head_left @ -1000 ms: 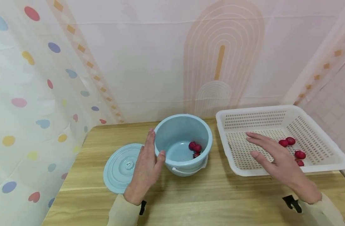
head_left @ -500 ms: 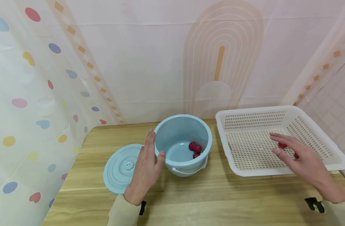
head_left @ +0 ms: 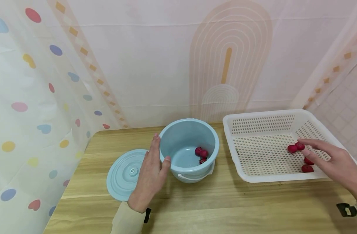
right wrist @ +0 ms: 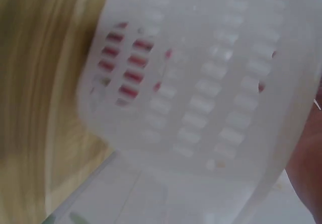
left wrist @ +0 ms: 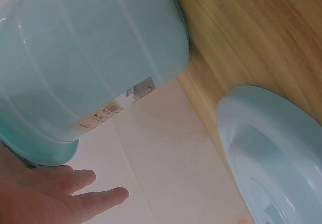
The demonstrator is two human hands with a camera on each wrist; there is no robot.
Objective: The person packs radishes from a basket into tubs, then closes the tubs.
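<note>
My left hand is held with its fingers straight against the left side of a light-blue bucket. Inside the bucket lie three small red radishes. At the right, my right hand reaches over the front right of a white perforated basket, thumb and forefinger apart. Several more red radishes lie in this basket, one of them right at the fingertips. In the right wrist view the basket wall hides most of that hand, and red shows through its slots.
A round light-blue lid with a small knob lies on the wooden table, left of the bucket and partly behind the left hand. The bucket's white handle hangs down in front. Behind the table is a patterned curtain.
My right hand has moved rightward across the basket, bringing its fingertips to the radishes at its right side. The left hand, bucket and lid have kept their places.
</note>
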